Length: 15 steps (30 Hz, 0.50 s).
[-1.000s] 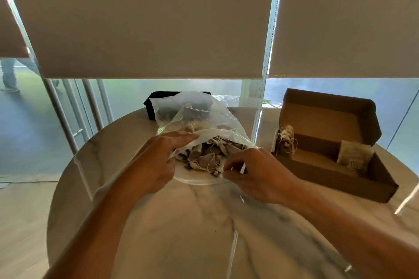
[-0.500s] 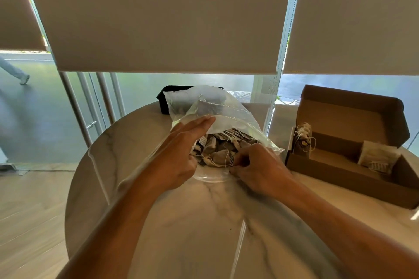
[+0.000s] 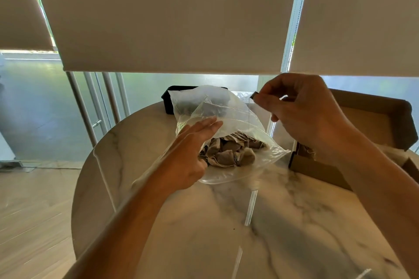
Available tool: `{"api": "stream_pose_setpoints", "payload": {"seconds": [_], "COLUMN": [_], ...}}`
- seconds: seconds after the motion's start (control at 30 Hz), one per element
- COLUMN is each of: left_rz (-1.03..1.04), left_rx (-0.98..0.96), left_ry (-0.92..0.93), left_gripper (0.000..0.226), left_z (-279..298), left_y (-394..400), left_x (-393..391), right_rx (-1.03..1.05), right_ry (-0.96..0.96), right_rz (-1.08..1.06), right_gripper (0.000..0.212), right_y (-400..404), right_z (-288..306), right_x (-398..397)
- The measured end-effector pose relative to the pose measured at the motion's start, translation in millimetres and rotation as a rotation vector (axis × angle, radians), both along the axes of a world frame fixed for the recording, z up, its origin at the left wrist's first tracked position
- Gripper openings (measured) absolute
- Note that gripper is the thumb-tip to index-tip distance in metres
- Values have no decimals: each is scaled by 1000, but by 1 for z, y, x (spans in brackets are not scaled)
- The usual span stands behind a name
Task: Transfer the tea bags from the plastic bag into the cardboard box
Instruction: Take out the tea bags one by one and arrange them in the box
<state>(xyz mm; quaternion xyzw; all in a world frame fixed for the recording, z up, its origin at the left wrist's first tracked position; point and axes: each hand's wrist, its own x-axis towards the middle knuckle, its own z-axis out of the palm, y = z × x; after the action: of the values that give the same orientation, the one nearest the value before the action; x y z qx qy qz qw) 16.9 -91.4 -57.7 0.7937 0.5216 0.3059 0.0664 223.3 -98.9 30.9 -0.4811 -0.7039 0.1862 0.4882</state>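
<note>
A clear plastic bag [image 3: 226, 106] lies on the round marble table [image 3: 226, 222], its mouth facing me, with several brown tea bags [image 3: 229, 152] heaped inside. My left hand [image 3: 188, 154] rests with straight fingers on the bag's upper film at the left of the mouth. My right hand [image 3: 303, 115] is raised above and to the right of the bag. It pinches a small dark tag [image 3: 254, 95], and a thin string runs from it down into the bag. The open cardboard box [image 3: 371, 120] stands at the right, partly hidden behind my right hand and forearm.
A black container [image 3: 166, 99] stands behind the bag at the table's far edge. Beyond it are a glass wall, metal railings [image 3: 90, 108] and lowered roller blinds [image 3: 170, 18]. Wooden floor lies to the left of the table.
My right hand has risen from the bag's mouth up and to the right, drawing a tea bag's string taut by its tag. My left hand stays on the bag.
</note>
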Motion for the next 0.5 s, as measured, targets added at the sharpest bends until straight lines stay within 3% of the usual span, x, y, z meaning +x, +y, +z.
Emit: {"api": "stream_pose_setpoints", "payload": {"seconds": [0.13,0.33,0.5], "left_rz": [-30,133,130], "left_rx": [-15,117,114], "left_ry": [28,174,27], "left_gripper": [81,59,26], "left_z": [7,8,4], "left_y": [-6,-14,-14], "left_x": [6,29,41], "right_rx": [20,37,64], "right_ry": [19,64,96], "right_rz": [26,92,117], "right_gripper": [10,8,7], "right_y": [0,0,-3], "right_z": [5,7,11], "right_x": [0,-3,1]}}
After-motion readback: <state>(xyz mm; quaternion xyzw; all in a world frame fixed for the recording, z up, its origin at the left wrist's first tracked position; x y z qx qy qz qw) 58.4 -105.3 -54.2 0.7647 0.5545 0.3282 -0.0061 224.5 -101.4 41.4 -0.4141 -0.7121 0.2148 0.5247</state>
